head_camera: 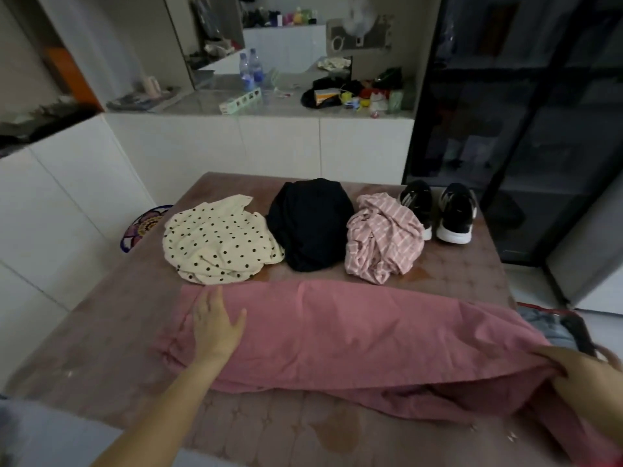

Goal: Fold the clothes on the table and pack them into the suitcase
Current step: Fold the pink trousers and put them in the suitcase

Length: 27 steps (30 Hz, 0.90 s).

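Note:
A pink garment (354,335) lies spread across the near part of the table (101,348). My left hand (215,326) rests flat on its left end, fingers apart. My right hand (583,375) grips the garment's right end at the table's right edge. Behind it lie three crumpled clothes: a cream polka-dot piece (215,242), a black piece (310,224) and a pink striped piece (381,241). Past the table's right edge, part of what may be the suitcase (546,323) shows, with a red rim and grey-blue fabric inside.
A pair of black sneakers (438,210) with white soles stands at the table's far right corner. White cabinets run along the left and back, with a cluttered counter (286,102) on top. A dark glass cabinet (522,129) stands at the right.

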{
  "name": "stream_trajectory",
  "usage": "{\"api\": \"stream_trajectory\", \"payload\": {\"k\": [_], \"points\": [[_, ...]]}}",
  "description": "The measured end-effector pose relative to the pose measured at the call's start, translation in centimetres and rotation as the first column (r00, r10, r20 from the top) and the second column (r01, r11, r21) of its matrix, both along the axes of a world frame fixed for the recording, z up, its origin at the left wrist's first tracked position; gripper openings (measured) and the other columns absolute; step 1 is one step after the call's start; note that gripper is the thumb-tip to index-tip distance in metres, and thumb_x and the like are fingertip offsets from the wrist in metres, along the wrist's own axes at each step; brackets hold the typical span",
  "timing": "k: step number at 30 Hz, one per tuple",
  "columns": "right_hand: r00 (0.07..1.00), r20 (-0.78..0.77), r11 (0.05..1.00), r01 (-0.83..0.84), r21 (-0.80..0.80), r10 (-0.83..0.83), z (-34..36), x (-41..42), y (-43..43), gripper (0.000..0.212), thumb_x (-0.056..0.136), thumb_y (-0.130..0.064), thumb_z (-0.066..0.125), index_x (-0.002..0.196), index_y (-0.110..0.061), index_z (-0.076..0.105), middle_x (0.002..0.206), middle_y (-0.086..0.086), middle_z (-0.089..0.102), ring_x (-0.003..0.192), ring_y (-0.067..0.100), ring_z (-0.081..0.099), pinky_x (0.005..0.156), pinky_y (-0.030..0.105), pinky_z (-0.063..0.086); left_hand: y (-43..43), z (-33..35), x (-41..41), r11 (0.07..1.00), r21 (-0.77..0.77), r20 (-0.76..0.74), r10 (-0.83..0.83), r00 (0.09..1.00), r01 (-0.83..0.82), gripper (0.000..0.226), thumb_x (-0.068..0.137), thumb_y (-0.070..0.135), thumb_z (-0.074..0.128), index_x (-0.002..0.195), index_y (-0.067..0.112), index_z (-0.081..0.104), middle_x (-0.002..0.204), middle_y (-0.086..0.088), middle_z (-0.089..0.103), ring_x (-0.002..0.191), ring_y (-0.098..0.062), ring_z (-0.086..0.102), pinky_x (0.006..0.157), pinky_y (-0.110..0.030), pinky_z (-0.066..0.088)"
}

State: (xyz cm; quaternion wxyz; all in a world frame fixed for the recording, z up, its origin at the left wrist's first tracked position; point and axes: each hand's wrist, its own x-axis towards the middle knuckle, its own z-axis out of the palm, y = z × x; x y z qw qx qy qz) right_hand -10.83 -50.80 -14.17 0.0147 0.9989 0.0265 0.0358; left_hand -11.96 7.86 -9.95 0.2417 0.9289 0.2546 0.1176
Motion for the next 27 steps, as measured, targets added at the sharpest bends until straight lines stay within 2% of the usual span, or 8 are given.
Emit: {"api": "stream_trajectory", "payload": {"k": [2, 4, 9, 12, 16, 20, 25, 27], "points": [[0.995, -0.039, 0.985, 0.102, 0.138, -0.097, 4.4, -0.5, 2.6, 0.056, 0.058, -0.022, 0.051, 0.102, -0.055, 0.062, 0.092, 0.000, 0.075, 0.088, 0.025, 0.070, 0.100, 0.056, 0.037, -5.8, -0.3, 0.8, 0.965, -0.051, 0.002, -0.257, 0.966, 0.257, 0.069, 0.087, 0.034, 0.063, 0.143, 0.007, 0.033, 0.149, -0.013, 0.033, 0.139, -0.027, 0.028, 0.114, -0.040, 0.023], [0.993, -0.078, 0.989, 0.099, 0.111, -0.091, 4.4, -1.0, 2.8, 0.051, 0.060, -0.024, 0.046, 0.103, -0.038, 0.070, 0.092, -0.002, 0.075, 0.088, 0.020, 0.071, 0.099, 0.053, 0.036, -11.8, 0.0, 1.0, 0.868, -0.115, 0.039, -0.481, 0.876, 0.482, 0.066, 0.089, 0.035, 0.061, 0.143, 0.010, 0.034, 0.150, -0.007, 0.032, 0.140, -0.019, 0.027, 0.114, -0.032, 0.023], [0.997, 0.022, 0.990, 0.072, 0.121, -0.075, 4.7, -1.9, 2.3, 0.047, 0.065, -0.036, 0.046, 0.106, -0.033, 0.069, 0.095, -0.002, 0.074, 0.089, 0.021, 0.070, 0.102, 0.048, 0.030, -26.3, 1.1, 0.1, 0.483, -0.102, 0.044, -0.871, 0.489, 0.870, 0.073, 0.082, 0.056, 0.047, 0.142, 0.015, 0.039, 0.149, -0.003, 0.034, 0.138, -0.019, 0.028, 0.116, -0.033, 0.022], [0.993, 0.065, 0.994, 0.094, 0.062, -0.098, 3.9, -2.5, 1.3, 0.049, 0.068, -0.047, 0.042, 0.106, -0.031, 0.068, 0.095, -0.002, 0.072, 0.090, 0.022, 0.069, 0.102, 0.047, 0.027, -32.1, 1.4, 0.0, 0.352, -0.053, -0.154, -0.927, 0.341, 0.934, 0.079, 0.083, 0.051, 0.060, 0.147, 0.019, 0.027, 0.153, -0.003, 0.026, 0.140, -0.022, 0.023, 0.115, -0.033, 0.017], [0.958, -0.092, 0.959, 0.276, 0.058, -0.271, 3.8, -4.1, -0.4, 0.034, 0.081, -0.052, 0.052, 0.112, -0.040, 0.062, 0.109, -0.010, 0.066, 0.107, 0.015, 0.061, 0.108, 0.045, 0.017, -35.6, 0.6, 0.1, 0.364, 0.067, -0.328, -0.871, 0.365, 0.929, 0.100, 0.071, 0.065, 0.065, 0.148, 0.022, 0.019, 0.152, -0.002, 0.026, 0.137, -0.027, 0.028, 0.110, -0.043, 0.027], [0.915, -0.160, 0.908, 0.393, 0.148, -0.370, 4.8, -4.9, -1.1, 0.024, 0.085, -0.029, 0.054, 0.099, -0.045, 0.066, 0.102, -0.014, 0.067, 0.101, 0.010, 0.061, 0.112, 0.042, 0.014, -38.3, 1.0, 0.0, 0.384, 0.085, -0.317, -0.865, 0.390, 0.920, 0.096, 0.072, 0.070, 0.058, 0.146, 0.020, 0.024, 0.149, -0.005, 0.033, 0.134, -0.028, 0.034, 0.106, -0.045, 0.031], [0.946, 0.197, 0.966, 0.245, 0.082, -0.256, 7.6, -1.9, -2.2, 0.035, 0.067, -0.007, 0.062, 0.093, -0.029, 0.069, 0.091, -0.006, 0.071, 0.087, 0.019, 0.067, 0.108, 0.038, 0.014, -40.6, 3.4, 1.3, 0.422, 0.067, -0.178, -0.887, 0.427, 0.904, 0.029, 0.090, 0.027, 0.047, 0.117, 0.017, 0.053, 0.120, -0.009, 0.061, 0.112, -0.035, 0.054, 0.084, -0.041, 0.044], [0.906, 0.403, 0.990, 0.143, 0.005, -0.133, 9.1, -0.7, -2.5, 0.033, 0.065, -0.009, 0.054, 0.091, -0.023, 0.068, 0.087, -0.002, 0.071, 0.081, 0.023, 0.067, 0.108, 0.043, 0.017, -40.4, 4.8, 2.5, 0.464, 0.061, -0.057, -0.882, 0.468, 0.884, 0.024, 0.092, 0.020, 0.044, 0.112, 0.017, 0.057, 0.109, -0.011, 0.065, 0.102, -0.036, 0.058, 0.078, -0.041, 0.046]]}}
